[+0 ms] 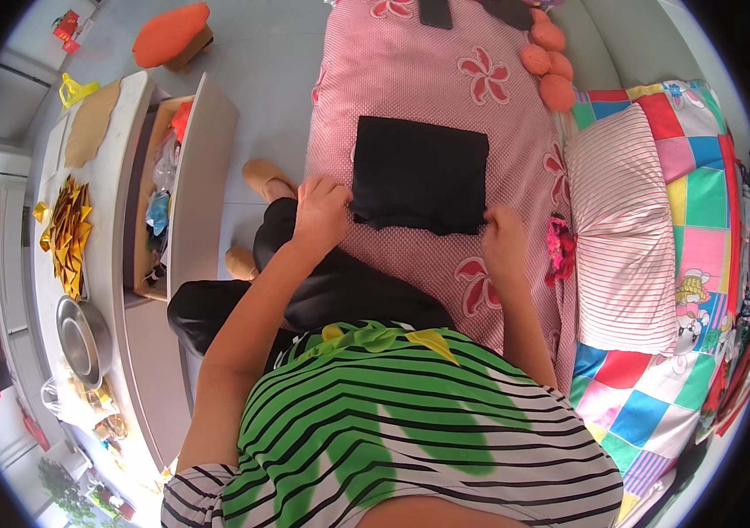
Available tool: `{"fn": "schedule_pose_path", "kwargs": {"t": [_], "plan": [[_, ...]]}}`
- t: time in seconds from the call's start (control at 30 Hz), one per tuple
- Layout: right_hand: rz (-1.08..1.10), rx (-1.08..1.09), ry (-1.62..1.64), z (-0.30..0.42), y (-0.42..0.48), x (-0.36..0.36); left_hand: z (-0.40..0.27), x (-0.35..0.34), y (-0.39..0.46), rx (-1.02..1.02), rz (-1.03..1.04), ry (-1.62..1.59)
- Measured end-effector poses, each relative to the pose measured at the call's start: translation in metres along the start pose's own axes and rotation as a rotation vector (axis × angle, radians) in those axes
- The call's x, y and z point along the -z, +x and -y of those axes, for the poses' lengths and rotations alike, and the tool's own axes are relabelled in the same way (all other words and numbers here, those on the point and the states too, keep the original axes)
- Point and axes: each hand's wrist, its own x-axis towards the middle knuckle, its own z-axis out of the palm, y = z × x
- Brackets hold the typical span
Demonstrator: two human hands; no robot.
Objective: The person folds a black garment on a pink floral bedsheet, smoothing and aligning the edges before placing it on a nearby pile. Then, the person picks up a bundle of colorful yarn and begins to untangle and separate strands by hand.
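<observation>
A black folded cloth (421,175) lies flat on the pink patterned cover (408,72) in front of me, its near edge slightly wavy. My left hand (323,214) is at the cloth's near left corner, fingers curled, with the fingertips touching or very close to its edge. At the near right corner is my right hand (504,241), its fingers bent in towards the thumb. Whether either hand pinches the fabric cannot be made out.
Right of the cover lie a striped pillow (626,231), a patchwork quilt (705,191) and orange balls (556,92). On the left, a drawer (200,191) stands pulled out from a cabinet bearing gold folded paper (71,237) and metal bowls (81,340). An orange-topped stool (170,36) stands beyond.
</observation>
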Motion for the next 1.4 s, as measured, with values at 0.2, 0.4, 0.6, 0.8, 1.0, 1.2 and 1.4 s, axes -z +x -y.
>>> {"fn": "schedule_pose_path", "kwargs": {"t": [0.2, 0.4, 0.6, 0.8, 1.0, 1.2, 1.4], "plan": [[-0.208, -0.072, -0.104, 0.029, 0.044, -0.039, -0.039, -0.031, 0.048, -0.06, 0.091, 0.006], [0.073, -0.563, 0.376, -0.022, 0.024, -0.051, -0.043, -0.064, 0.053, 0.137, 0.656, 0.062], [0.004, -0.864, 0.815, -0.027, 0.03, -0.036, -0.036, -0.067, 0.054, 0.179, 0.744, -0.005], [-0.226, -0.471, 0.209, -0.03, 0.043, -0.052, -0.039, -0.074, 0.051, 0.138, 0.708, 0.121], [-0.185, -0.381, 0.072, -0.008, 0.046, -0.042, -0.041, -0.072, 0.054, 0.152, 0.742, 0.146], [-0.283, -0.326, 0.069, -0.009, 0.047, -0.046, -0.041, -0.075, 0.054, 0.148, 0.758, 0.148], [-0.212, -0.399, 0.118, -0.029, 0.064, -0.047, -0.048, -0.06, 0.062, 0.156, 0.833, 0.137]]}}
